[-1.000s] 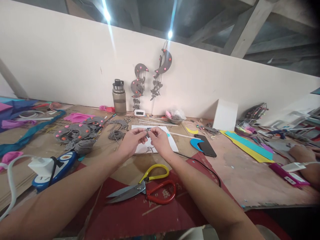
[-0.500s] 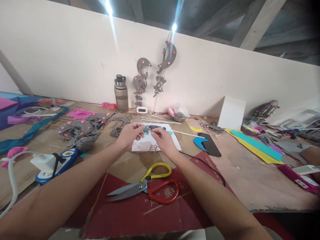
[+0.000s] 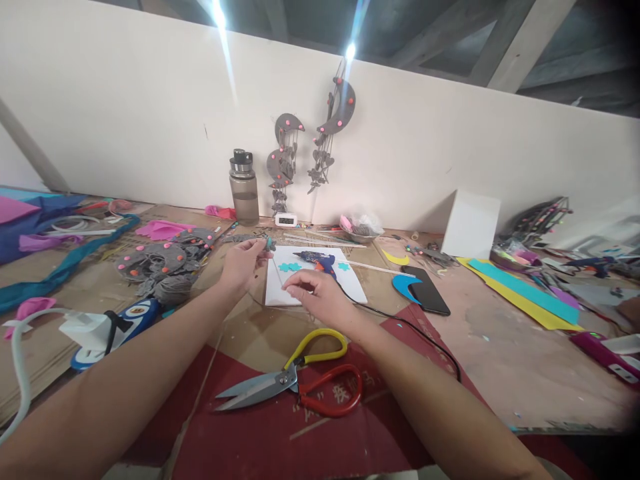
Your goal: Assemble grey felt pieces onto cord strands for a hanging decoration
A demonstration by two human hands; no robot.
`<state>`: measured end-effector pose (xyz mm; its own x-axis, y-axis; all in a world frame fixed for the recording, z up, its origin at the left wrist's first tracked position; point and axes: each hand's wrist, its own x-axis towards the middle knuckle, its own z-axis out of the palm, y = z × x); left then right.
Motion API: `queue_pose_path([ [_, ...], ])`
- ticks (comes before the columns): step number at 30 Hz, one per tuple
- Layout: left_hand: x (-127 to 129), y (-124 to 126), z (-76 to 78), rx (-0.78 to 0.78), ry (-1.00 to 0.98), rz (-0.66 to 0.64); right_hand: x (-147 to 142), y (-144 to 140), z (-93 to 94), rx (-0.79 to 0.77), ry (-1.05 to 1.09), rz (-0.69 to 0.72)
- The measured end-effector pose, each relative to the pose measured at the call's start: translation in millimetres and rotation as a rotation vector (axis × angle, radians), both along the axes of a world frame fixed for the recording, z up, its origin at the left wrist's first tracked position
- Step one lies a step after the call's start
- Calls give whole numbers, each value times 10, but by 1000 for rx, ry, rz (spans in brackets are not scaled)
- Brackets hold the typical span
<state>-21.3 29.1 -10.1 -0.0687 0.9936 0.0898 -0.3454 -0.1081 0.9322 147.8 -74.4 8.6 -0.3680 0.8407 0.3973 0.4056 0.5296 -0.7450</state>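
My left hand [image 3: 243,265] pinches a small teal and grey cut-out [image 3: 271,245] above the left edge of a white board [image 3: 280,294]. A thin grey yarn [image 3: 279,277] slants down from it to my right hand [image 3: 313,292], whose fingertips are closed on the yarn. Behind the right hand, a blue glue gun [image 3: 324,261] lies on the board, its nozzle to the left. Teal flower-like cut-outs [image 3: 289,268] rest beside it. Nearer me lie large scissors [image 3: 287,379] with one yellow and one red handle, blades slightly apart.
A black phone [image 3: 431,293] lies to the right, partly under a blue crescent [image 3: 406,288]. Behind stand a water bottle [image 3: 245,193] and a small white clock [image 3: 286,220]. Grey felt crescents [image 3: 157,261] and a power strip [image 3: 135,312] are on the left. A black cord [image 3: 415,331] crosses the right side.
My hands have moved apart: the left went up and left with the cut-out, the right slightly down. The yarn is now stretched between them, and the glue gun shows more fully.
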Motion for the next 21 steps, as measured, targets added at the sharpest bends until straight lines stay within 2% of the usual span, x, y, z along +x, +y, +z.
queue_pose_path([
  [3,-22,7,29,14,-56,-7,-51,-68,29,48,-116,173],
  [5,-21,-4,54,15,-49,1,-49,-64,31,126,-150,135],
  [7,-6,-30,79,16,-24,1,18,-4,16,160,-109,-54],
  [10,32,-90,114,43,11,-18,252,178,-50,141,14,-434],
  [14,91,-179,160,69,10,-38,600,445,-212,105,-19,-739],
  [17,129,-233,197,62,-1,-46,668,535,-310,-12,-207,-830],
  [21,163,-282,214,87,28,-49,519,533,-324,-134,-522,-829],
])
